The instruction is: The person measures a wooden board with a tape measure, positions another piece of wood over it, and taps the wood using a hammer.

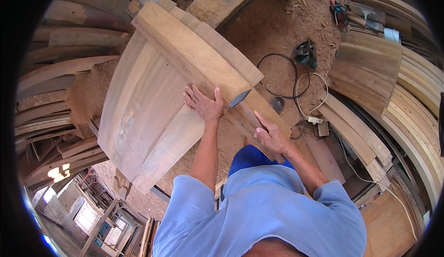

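Head: right hand's hammer, any lettering illegible

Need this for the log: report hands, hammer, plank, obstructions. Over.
Right hand gripping hammer, head over plank. Left hand spread at plank's edge. Power tool on floor, off to right; nothing seen blocking hammer.

Dark-headed hammer aslant over long plank, broad pale panel alongside
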`<action>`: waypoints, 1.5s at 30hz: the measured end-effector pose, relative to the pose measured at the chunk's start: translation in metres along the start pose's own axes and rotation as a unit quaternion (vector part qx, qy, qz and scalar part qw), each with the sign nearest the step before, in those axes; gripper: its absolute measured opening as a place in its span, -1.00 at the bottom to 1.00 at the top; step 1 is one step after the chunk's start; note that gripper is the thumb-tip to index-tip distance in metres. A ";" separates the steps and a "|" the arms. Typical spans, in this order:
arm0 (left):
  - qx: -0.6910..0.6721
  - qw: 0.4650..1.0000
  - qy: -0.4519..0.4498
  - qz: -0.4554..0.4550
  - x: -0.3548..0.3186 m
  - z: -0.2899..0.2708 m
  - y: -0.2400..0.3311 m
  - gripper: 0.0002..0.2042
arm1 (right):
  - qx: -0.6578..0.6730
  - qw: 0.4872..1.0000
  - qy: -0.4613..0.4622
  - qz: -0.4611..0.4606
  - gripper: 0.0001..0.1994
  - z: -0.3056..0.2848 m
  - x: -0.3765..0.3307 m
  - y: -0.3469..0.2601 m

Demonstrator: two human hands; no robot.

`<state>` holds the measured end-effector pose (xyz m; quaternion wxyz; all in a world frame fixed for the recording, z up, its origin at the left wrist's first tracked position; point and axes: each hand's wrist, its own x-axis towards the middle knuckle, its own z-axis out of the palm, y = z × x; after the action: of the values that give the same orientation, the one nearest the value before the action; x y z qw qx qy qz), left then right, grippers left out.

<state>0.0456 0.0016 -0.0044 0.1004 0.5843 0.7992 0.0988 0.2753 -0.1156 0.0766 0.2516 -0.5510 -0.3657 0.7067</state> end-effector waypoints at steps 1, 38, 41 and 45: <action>0.005 1.000 -0.004 -0.001 0.000 0.000 0.000 -0.07 | 0.000 1.000 0.000 0.000 -0.38 0.000 0.000 0.001; -0.005 1.000 0.007 0.007 -0.002 -0.001 0.001 -0.08 | -0.075 0.997 0.023 -0.019 -0.41 0.003 -0.004 -0.006; 0.000 1.000 0.001 0.005 -0.002 -0.002 0.001 -0.08 | -0.081 0.996 0.022 -0.031 -0.40 0.003 -0.001 0.002; -0.020 0.999 0.000 0.026 0.002 0.005 -0.016 -0.10 | -0.046 0.998 0.019 -0.037 -0.40 0.003 0.001 0.002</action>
<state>0.0315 -0.0010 -0.0137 0.1097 0.6030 0.7815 0.1168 0.2721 -0.1168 0.0742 0.2585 -0.5614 -0.4132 0.6688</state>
